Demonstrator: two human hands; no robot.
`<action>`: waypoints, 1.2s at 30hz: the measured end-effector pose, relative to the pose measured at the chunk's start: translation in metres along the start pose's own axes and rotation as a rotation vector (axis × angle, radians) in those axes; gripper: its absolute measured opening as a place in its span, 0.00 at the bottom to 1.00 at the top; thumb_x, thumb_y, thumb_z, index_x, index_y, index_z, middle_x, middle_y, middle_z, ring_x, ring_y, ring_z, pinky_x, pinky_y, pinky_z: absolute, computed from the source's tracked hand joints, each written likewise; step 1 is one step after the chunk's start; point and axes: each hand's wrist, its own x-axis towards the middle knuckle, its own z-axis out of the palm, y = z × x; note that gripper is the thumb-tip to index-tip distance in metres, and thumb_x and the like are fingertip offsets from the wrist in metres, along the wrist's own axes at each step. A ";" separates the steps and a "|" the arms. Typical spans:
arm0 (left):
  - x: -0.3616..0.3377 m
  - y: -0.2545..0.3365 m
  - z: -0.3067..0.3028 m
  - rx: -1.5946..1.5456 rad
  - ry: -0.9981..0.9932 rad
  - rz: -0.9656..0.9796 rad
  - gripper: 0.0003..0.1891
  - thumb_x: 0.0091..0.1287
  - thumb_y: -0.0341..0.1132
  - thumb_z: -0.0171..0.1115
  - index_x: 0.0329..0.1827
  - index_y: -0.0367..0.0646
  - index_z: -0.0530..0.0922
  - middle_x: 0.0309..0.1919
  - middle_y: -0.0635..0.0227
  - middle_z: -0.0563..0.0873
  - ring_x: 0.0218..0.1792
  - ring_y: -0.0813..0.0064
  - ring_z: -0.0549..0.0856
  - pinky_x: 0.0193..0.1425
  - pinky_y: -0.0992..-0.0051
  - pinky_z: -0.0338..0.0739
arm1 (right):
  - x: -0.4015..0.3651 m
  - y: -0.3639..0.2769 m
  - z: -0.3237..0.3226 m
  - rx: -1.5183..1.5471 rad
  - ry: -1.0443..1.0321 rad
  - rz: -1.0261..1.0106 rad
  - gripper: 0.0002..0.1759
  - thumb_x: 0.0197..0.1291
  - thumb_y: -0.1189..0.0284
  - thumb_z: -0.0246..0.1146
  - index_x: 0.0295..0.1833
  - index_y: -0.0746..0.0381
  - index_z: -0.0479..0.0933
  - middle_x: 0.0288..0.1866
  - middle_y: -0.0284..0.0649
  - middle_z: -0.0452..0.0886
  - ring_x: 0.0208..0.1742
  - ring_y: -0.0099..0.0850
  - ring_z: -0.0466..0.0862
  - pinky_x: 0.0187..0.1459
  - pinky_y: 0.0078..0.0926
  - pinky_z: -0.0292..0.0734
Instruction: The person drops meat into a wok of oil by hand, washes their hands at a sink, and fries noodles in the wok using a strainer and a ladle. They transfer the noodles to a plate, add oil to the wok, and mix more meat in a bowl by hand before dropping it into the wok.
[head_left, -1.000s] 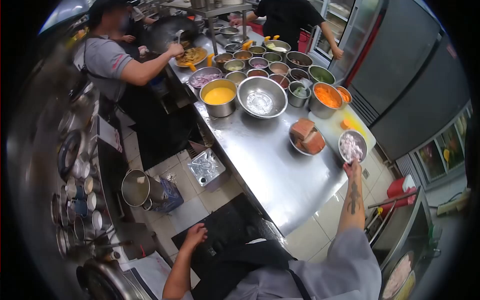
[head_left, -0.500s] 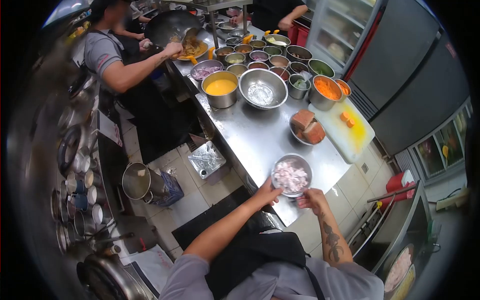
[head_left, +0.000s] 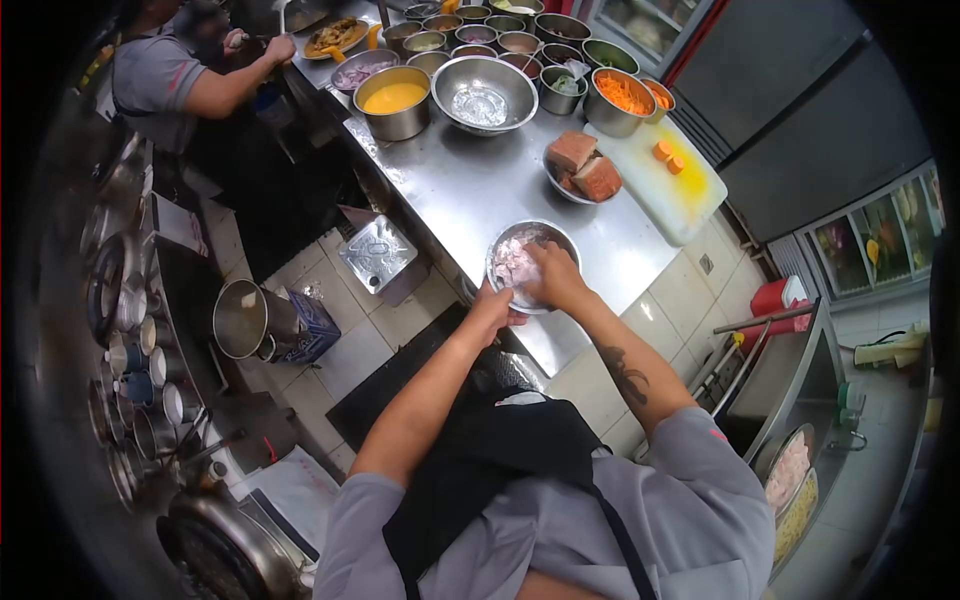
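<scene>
A small metal bowl (head_left: 572,241) of pale pink chopped pieces that look like raw meat (head_left: 512,262) is at the near end of the steel counter. My left hand (head_left: 492,310) grips its near-left rim, thumb up along the side. Reaching in from the right, my right hand (head_left: 556,274) has its fingers curled down among the meat pieces; the fingertips are partly hidden. Just beyond stands another metal bowl (head_left: 570,192) holding large reddish-brown blocks (head_left: 598,178).
The steel counter (head_left: 450,195) carries a large metal bowl (head_left: 484,95), a pot of yellow liquid (head_left: 397,103), a pot of shredded orange vegetable (head_left: 620,100) and several ingredient tins. A cutting board (head_left: 690,205) lies along the right edge. At the left, a co-worker (head_left: 185,85) stands near the counter.
My right hand has left the bowl's right rim and gone into the meat pieces. My left hand still holds the rim. The camera view has shifted, so the counter things appear higher and further left.
</scene>
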 end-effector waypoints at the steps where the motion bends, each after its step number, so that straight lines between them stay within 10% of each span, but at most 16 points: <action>1: 0.000 0.005 0.000 -0.018 -0.001 0.008 0.25 0.66 0.30 0.46 0.67 0.49 0.57 0.52 0.58 0.79 0.37 0.65 0.86 0.34 0.68 0.84 | 0.004 0.002 -0.004 0.093 0.029 -0.029 0.36 0.39 0.70 0.69 0.61 0.64 0.72 0.49 0.53 0.76 0.52 0.50 0.77 0.54 0.38 0.73; 11: -0.008 0.014 0.008 -0.002 0.098 0.028 0.27 0.66 0.26 0.44 0.68 0.53 0.56 0.55 0.60 0.77 0.44 0.64 0.86 0.34 0.68 0.85 | 0.008 0.015 -0.003 0.373 0.036 -0.054 0.40 0.40 0.65 0.72 0.63 0.63 0.70 0.53 0.56 0.75 0.52 0.50 0.78 0.54 0.40 0.74; 14: -0.004 0.009 0.006 -0.013 0.079 0.025 0.27 0.65 0.26 0.45 0.68 0.52 0.56 0.55 0.61 0.77 0.43 0.64 0.85 0.34 0.67 0.85 | 0.000 -0.023 -0.004 -0.047 0.012 0.016 0.40 0.41 0.61 0.72 0.63 0.60 0.70 0.48 0.57 0.76 0.54 0.51 0.76 0.55 0.45 0.72; 21: -0.024 0.025 -0.003 0.014 0.115 0.038 0.27 0.62 0.23 0.43 0.67 0.46 0.58 0.52 0.58 0.78 0.42 0.64 0.85 0.35 0.67 0.85 | 0.025 0.001 0.011 0.328 0.047 -0.055 0.27 0.47 0.71 0.68 0.55 0.69 0.75 0.46 0.52 0.81 0.48 0.39 0.82 0.48 0.32 0.77; 25: -0.031 0.029 -0.013 -0.006 0.135 0.048 0.27 0.61 0.23 0.43 0.67 0.47 0.58 0.52 0.57 0.79 0.42 0.65 0.85 0.34 0.68 0.86 | 0.034 -0.006 0.005 0.725 -0.172 0.246 0.27 0.47 0.67 0.68 0.55 0.63 0.77 0.45 0.52 0.82 0.46 0.42 0.82 0.49 0.36 0.76; 31: -0.052 0.025 -0.030 -0.068 0.139 0.076 0.26 0.63 0.25 0.46 0.65 0.48 0.60 0.50 0.60 0.79 0.42 0.66 0.85 0.36 0.66 0.85 | 0.029 -0.043 0.025 0.090 -0.134 -0.117 0.41 0.39 0.62 0.75 0.60 0.65 0.71 0.46 0.58 0.77 0.49 0.54 0.79 0.53 0.40 0.75; 36: -0.079 0.010 -0.063 -0.153 0.215 0.168 0.24 0.64 0.28 0.47 0.65 0.51 0.60 0.50 0.63 0.79 0.40 0.66 0.85 0.32 0.67 0.84 | 0.028 -0.110 0.036 -0.030 -0.025 -0.295 0.29 0.53 0.60 0.66 0.59 0.61 0.71 0.42 0.57 0.76 0.41 0.55 0.79 0.43 0.49 0.75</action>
